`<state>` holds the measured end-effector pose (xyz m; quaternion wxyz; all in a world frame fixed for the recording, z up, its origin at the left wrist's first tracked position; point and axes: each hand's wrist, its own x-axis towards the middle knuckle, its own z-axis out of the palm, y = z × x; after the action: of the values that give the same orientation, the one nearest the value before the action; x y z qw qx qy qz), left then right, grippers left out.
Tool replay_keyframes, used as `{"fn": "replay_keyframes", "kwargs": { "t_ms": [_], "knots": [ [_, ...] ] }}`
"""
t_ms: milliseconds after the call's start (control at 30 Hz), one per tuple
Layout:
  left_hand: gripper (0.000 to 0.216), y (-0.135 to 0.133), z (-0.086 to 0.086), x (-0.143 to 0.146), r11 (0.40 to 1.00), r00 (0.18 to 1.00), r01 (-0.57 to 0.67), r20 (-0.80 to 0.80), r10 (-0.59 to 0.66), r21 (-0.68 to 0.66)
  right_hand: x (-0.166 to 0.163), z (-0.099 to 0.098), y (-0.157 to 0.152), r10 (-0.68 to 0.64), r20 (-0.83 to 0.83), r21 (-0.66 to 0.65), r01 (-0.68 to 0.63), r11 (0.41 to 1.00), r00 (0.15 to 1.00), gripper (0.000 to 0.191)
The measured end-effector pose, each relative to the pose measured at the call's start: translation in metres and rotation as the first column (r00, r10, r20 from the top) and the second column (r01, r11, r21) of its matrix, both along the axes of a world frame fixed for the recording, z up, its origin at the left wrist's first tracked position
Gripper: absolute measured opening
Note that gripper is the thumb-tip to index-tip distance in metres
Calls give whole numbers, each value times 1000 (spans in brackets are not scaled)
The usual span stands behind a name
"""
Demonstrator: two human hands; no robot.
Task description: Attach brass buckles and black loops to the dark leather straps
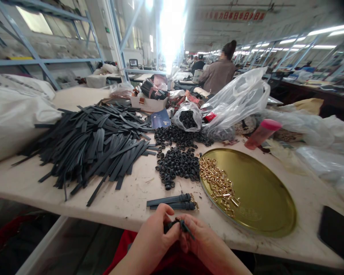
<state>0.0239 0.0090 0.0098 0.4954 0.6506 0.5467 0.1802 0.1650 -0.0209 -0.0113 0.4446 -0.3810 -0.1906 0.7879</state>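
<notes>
At the table's front edge my left hand (pixel 157 233) is closed on a dark strap (pixel 186 228), its thumb and forefinger pinching it. My right hand (pixel 199 235) meets it from the other side, fingers closed on the same strap. Much of the strap is hidden by my fingers. Just beyond lie a few dark straps (pixel 172 201) with gold buckles (pixel 194 202) at their right ends. Further back are a heap of small black loops (pixel 179 164) and, left of it, a large pile of loose dark strips (pixel 94 141).
A gold oval tray (pixel 263 191) holds many gold buckles (pixel 216 179) on its left side. Around it are a pink-capped container (pixel 262 133), a black phone-like slab (pixel 336 233) and plastic bags (pixel 237 99). A white sack (pixel 14 114) stands left. A person (pixel 219 72) sits further back.
</notes>
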Motion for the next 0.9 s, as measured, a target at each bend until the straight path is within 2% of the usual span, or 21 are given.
{"fn": "replay_keyframes", "kwargs": {
  "t_ms": [67,133,200,267,367,467,533,567,633,700,833,900],
  "knots": [
    [14,4,-3,-1,1000,995,10,-103,-9,9,1,-3,1,32,-40,-29,-33,999,999,32],
    [14,8,-5,-1,1000,993,14,-114,-13,11,1,-5,4,20,-26,-33,-21,999,999,33],
    [16,12,-6,1,999,1000,20,-18,-21,-43,1,-7,8,-30,78,7,29,1000,997,36],
    [19,15,-6,3,986,990,29,141,-5,-165,1,-11,13,-106,246,99,83,992,963,38],
    [24,19,-6,6,940,943,35,323,81,-338,2,-18,20,-205,487,237,98,967,849,36],
    [22,22,-8,6,903,911,27,383,155,-429,5,-26,25,-275,712,309,63,949,646,26],
    [22,24,-12,5,878,894,40,410,182,-476,10,-29,27,-292,788,341,10,940,542,18],
    [22,25,-14,4,865,887,49,421,192,-499,12,-30,28,-279,800,348,-32,937,531,18],
    [22,27,-18,2,842,880,62,427,206,-535,17,-28,29,-192,796,325,-138,936,573,19],
    [22,28,-19,0,827,881,80,427,202,-557,21,-25,29,-62,758,262,-216,941,650,18],
    [19,28,-16,0,808,868,135,462,184,-573,24,-20,28,141,591,87,-237,968,794,20],
    [18,27,-17,2,794,851,150,486,200,-590,25,-19,27,181,548,41,-242,969,817,17]
  ]
}}
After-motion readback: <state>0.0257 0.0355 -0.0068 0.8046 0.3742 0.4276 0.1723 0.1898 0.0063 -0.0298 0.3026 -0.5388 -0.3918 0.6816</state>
